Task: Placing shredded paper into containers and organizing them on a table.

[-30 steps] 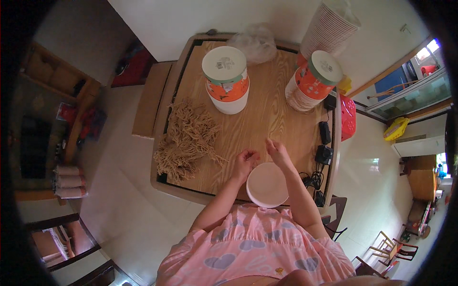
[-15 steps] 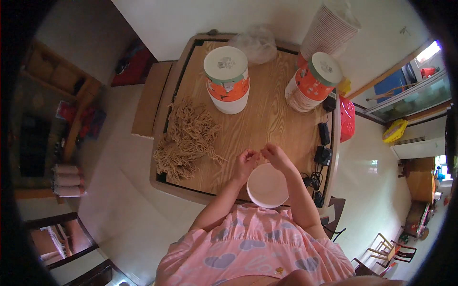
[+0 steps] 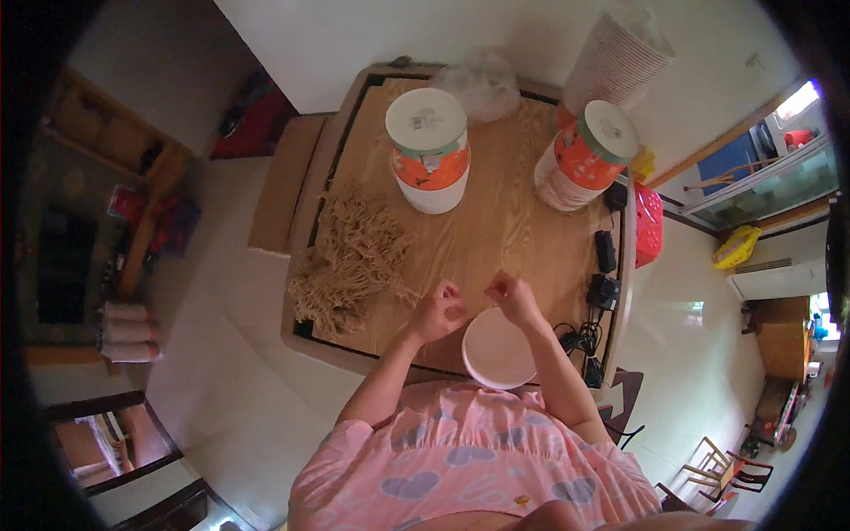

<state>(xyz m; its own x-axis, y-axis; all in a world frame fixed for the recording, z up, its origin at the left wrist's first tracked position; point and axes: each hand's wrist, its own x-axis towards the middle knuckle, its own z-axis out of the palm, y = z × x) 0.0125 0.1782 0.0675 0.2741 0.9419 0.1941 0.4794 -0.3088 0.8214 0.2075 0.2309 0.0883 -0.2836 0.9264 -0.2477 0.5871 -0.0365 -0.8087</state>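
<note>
My left hand point(image 3: 440, 311) is beside a heap of tan cord strands point(image 3: 350, 261), its fingers curled together. To its right, my right hand point(image 3: 516, 299) is pinched above the far rim of a round white tub point(image 3: 500, 350). The two hands are apart. Anything between the fingers of either hand is too small to make out. The tub stands at the table's near edge, between my forearms and against my pink top. The cord heap lies loose and tangled at the table's left side.
Two stacks of upside-down orange and white paper buckets point(image 3: 431, 164) point(image 3: 589, 155) stand farther back on the wooden table point(image 3: 487, 234). Behind them are a clear plastic bag point(image 3: 482, 84) and a tall stack of white tubs point(image 3: 615, 62). Black adapters and cables point(image 3: 583, 341) line the right edge.
My hands, together over the tub's far rim before, have drawn apart. The left moved left and toward me; the right moved slightly right. The tub and cord heap stay in place on the table.
</note>
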